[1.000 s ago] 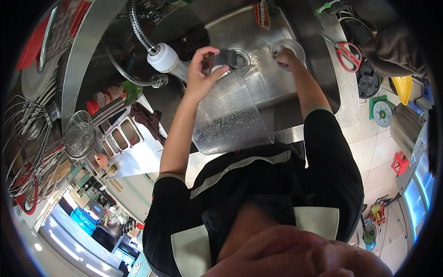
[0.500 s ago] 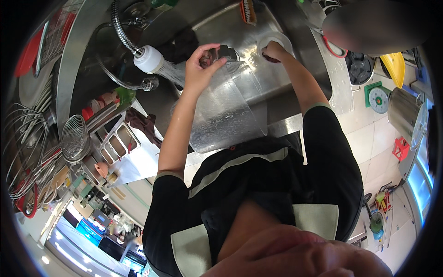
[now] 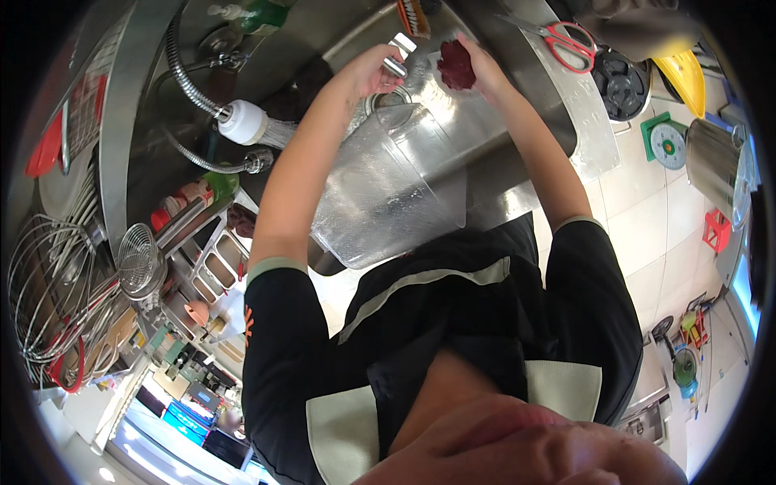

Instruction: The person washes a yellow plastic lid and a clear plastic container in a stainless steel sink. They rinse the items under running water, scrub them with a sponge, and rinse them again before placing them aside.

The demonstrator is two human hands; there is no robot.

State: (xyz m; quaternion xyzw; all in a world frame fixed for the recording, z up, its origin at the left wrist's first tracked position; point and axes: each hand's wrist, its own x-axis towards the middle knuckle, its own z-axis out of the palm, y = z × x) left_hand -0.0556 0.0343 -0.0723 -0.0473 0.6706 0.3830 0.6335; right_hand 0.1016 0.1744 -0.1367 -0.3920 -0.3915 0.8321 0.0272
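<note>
My left hand (image 3: 370, 73) is over the sink, its fingers closed around a shiny silver metal piece (image 3: 394, 66) with two bright ends; its exact kind is unclear. My right hand (image 3: 487, 71) grips a dark red scrubbing pad or cloth (image 3: 457, 66), a short way right of the metal piece. Below the hands, large clear plastic containers (image 3: 380, 194), wet with drops, lean at the near side of the sink. A round-rimmed vessel (image 3: 388, 99) shows partly beneath my left hand. Left of my left forearm, a white spray head (image 3: 242, 123) runs water into the sink.
An orange-bristled brush (image 3: 413, 18) lies at the sink's far edge. Red-handled scissors (image 3: 571, 48) rest on the right rim, near a dark round tray (image 3: 621, 85) and a green scale (image 3: 666, 145). Whisks (image 3: 61, 283) and a wire strainer (image 3: 139, 259) hang at left.
My right hand has come up out of a white bowl, now showing the dark red pad. My left hand has moved up and a silver metal piece now shows in it. The view has shifted slightly.
</note>
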